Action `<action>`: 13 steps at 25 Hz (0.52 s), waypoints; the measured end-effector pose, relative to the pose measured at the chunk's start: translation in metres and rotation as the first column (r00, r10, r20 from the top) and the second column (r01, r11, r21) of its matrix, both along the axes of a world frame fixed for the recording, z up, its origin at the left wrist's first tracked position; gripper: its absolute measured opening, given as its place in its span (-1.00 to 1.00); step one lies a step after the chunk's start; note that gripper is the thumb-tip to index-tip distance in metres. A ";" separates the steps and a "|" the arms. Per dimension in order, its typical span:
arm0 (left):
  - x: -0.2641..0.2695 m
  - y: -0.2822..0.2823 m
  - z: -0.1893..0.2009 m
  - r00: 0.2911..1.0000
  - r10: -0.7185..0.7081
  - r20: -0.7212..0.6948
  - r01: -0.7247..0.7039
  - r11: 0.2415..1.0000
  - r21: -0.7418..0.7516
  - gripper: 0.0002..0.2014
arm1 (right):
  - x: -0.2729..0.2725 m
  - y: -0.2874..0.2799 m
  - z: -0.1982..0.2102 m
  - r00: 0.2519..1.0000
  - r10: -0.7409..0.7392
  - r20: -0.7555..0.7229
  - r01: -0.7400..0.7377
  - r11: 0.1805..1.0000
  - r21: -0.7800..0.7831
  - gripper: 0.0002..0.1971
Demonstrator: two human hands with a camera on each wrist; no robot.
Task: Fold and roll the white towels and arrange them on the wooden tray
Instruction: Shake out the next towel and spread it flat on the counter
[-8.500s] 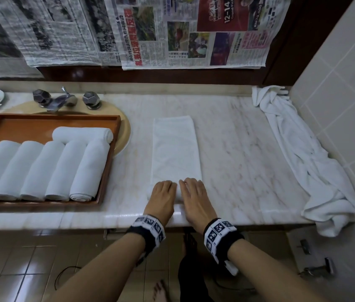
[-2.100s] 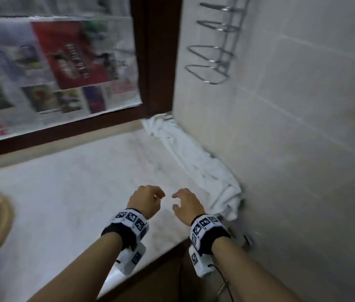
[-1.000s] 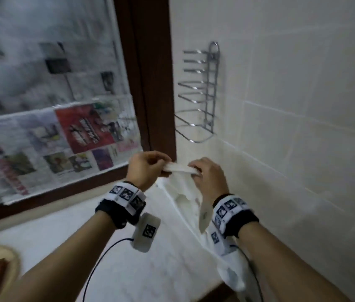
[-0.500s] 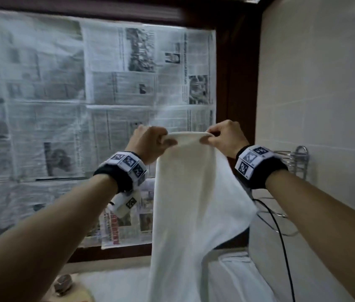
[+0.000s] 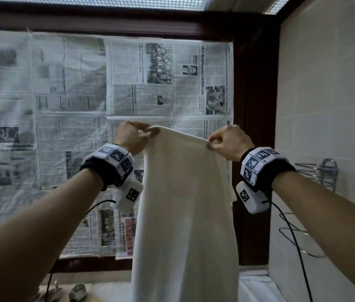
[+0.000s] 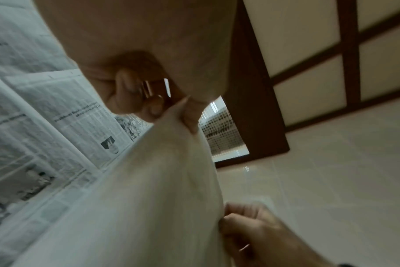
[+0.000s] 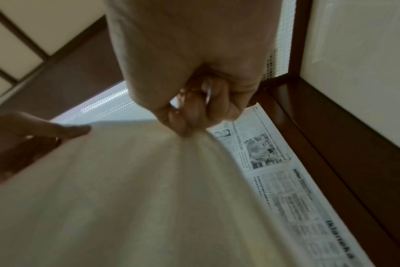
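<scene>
- The towel (image 5: 185, 203) hangs upright in the air in front of the newspaper (image 5: 106, 88), held up by its top edge and falling out of view at the bottom of the head view.
- The left hand (image 5: 132, 137) pinches the top left corner of the towel between thumb and curled fingers; the left wrist view shows the fingertips (image 6: 153, 106) closed on the cloth edge.
- The right hand (image 5: 229, 141) pinches the top right corner of the towel the same way, fingers (image 7: 189, 115) bunched on the fabric.
- Both hands are level with each other, apart by the width of the towel, whose top edge sags slightly between them.
- The tray is not in view.
- Right of the towel, a metal rack (image 5: 318, 173) is fixed to the tiled wall (image 5: 329, 94).
- Below and left of the towel, part of a faucet (image 5: 76, 290) shows at the lower edge.
- More white cloth (image 5: 253, 286) lies on the counter just right of the towel's lower part.
- Black bands with printed markers sit on both wrists, each with a cable running down.
</scene>
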State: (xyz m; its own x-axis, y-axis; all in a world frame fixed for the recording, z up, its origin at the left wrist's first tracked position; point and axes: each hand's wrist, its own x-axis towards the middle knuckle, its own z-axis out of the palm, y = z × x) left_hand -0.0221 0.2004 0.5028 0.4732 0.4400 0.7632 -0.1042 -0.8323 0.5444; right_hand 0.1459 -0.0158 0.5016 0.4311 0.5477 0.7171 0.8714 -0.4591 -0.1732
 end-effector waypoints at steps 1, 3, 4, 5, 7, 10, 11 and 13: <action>-0.002 -0.004 0.000 0.995 -0.093 0.045 0.096 0.992 -0.079 -0.88 | -0.003 0.003 0.001 1.000 0.012 0.017 -0.013 0.999 0.034 -0.85; -0.008 -0.016 0.003 0.960 -0.275 0.040 0.278 0.938 -0.205 -0.88 | -0.009 0.010 0.004 0.991 0.123 -0.055 -0.114 0.985 0.132 -0.78; -0.011 -0.024 0.005 0.923 -0.384 0.001 0.372 0.895 -0.246 -0.78 | -0.012 0.013 0.007 0.969 0.212 -0.129 -0.188 0.966 0.178 -0.75; -0.012 -0.030 0.006 0.875 -0.481 -0.053 0.450 0.849 -0.278 -0.65 | -0.017 0.014 0.008 0.935 0.293 -0.199 -0.247 0.943 0.224 -0.73; -0.006 -0.039 0.006 0.840 -0.516 -0.169 0.465 0.845 -0.265 -0.42 | -0.023 0.017 0.011 0.907 0.357 -0.224 -0.302 0.921 0.247 -0.67; 0.013 -0.043 -0.002 0.934 -0.300 -0.193 0.299 0.954 -0.035 -0.79 | -0.029 0.019 0.017 0.932 0.327 -0.157 -0.325 0.945 0.035 -0.92; 0.018 -0.040 -0.005 0.937 -0.281 -0.209 0.294 0.955 0.035 -0.67 | -0.029 0.019 0.019 0.936 0.319 -0.151 -0.333 0.940 -0.073 -0.88; 0.024 -0.032 -0.012 0.906 -0.309 -0.289 0.360 0.923 0.140 -0.35 | -0.027 0.017 0.020 0.924 0.342 -0.171 -0.371 0.910 -0.187 -0.74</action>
State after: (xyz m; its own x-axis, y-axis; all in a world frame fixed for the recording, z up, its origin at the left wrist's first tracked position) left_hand 0.0018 0.1681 0.4904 0.7575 0.0836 0.6474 -0.2720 -0.8612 0.4294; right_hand 0.1186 0.0016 0.5219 0.2607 0.8150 0.5175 0.9597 -0.1608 -0.2303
